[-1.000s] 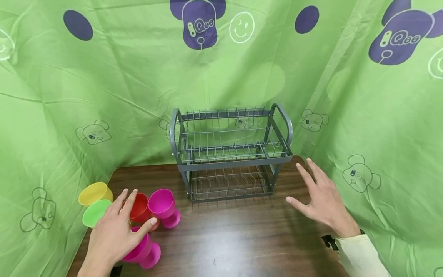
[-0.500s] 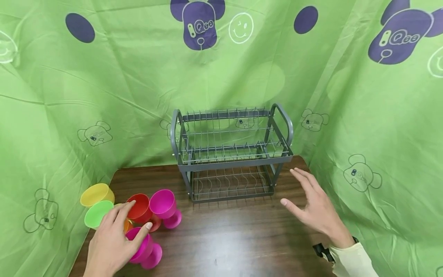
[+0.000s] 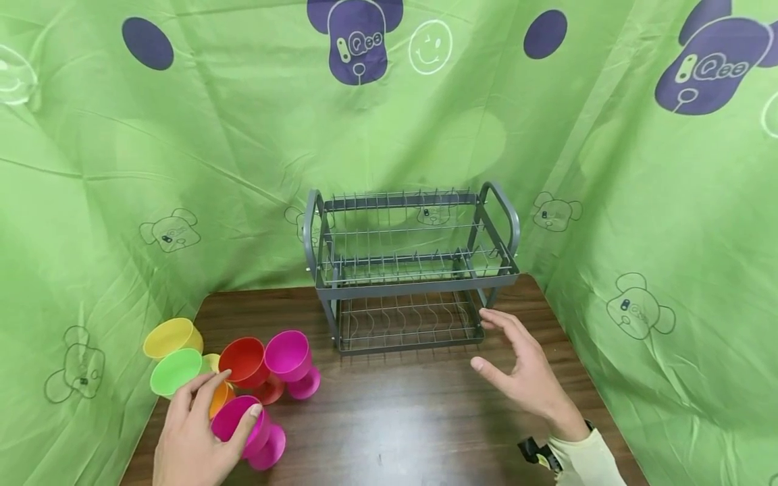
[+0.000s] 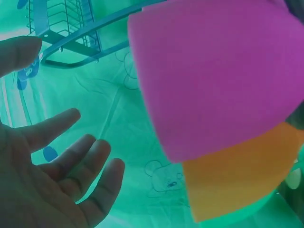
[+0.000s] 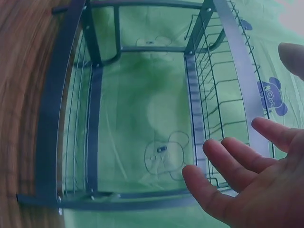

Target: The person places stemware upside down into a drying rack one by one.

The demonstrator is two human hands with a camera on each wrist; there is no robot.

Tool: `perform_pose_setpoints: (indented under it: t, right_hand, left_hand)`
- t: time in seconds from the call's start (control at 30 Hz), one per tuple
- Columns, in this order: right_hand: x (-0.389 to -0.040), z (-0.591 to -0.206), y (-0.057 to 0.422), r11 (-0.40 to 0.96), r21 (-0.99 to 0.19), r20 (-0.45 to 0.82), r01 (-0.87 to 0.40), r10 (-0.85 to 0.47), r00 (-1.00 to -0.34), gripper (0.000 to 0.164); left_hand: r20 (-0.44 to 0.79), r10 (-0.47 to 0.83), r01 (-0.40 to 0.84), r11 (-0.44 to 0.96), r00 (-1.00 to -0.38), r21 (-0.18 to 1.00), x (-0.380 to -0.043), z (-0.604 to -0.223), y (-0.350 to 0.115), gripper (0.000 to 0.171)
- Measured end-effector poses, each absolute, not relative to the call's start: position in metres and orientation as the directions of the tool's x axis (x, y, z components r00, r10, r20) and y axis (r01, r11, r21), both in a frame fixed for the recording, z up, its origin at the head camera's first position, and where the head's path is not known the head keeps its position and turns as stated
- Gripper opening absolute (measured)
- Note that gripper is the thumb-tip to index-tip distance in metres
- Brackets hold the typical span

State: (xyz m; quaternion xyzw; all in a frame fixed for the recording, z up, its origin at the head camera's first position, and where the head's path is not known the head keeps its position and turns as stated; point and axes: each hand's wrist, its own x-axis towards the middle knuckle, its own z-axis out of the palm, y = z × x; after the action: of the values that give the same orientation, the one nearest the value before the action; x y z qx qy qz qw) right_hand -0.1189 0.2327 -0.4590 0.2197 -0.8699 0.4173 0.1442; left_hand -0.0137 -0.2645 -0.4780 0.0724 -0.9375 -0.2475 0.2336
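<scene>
Cream-sleeved, the right hand [image 3: 529, 374] is reaching farther inward than a second ago, nearing the rack [image 3: 416, 291] in the head view; the left hand [image 3: 191, 435] is hovering by a pink cup [image 3: 261, 432] at the left of the table [image 3: 389, 418]. Left wrist: smooth pink is partly hiding an orange cup [image 4: 237, 185], fingers fanning wide. Right wrist: loose fingers are spreading beside the rack.
</scene>
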Motion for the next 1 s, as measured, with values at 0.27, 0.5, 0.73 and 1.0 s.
perform_pose_setpoints:
  t: [0.27, 0.5, 0.73, 1.0]
  right_hand:
    - [-0.117, -0.463, 0.217, 0.357, -0.775, 0.444, -0.52, -0.278, -0.852, 0.078]
    - [-0.115, -0.467, 0.207, 0.218, -0.82, 0.465, -0.529, -0.284, -0.838, 0.071]
    - [-0.109, -0.473, 0.206, 0.15, -0.85, 0.449, -0.506, -0.296, -0.843, 0.068]
    - [-0.103, -0.486, 0.199, 0.13, -0.872, 0.416, -0.472, -0.313, -0.854, 0.065]
  left_hand:
    - [0.483, -0.392, -0.026, 0.797, -0.783, 0.604, -0.001, -0.495, -0.258, 0.077]
    - [0.453, -0.549, -0.119, 0.718, -0.702, 0.686, 0.012, -0.512, -0.251, 0.077]
    - [0.417, -0.678, -0.153, 0.614, -0.605, 0.775, 0.016, -0.54, -0.241, 0.087]
    - [0.21, -0.83, -0.269, 0.391, -0.517, 0.88, 0.012, -0.564, -0.224, 0.097]
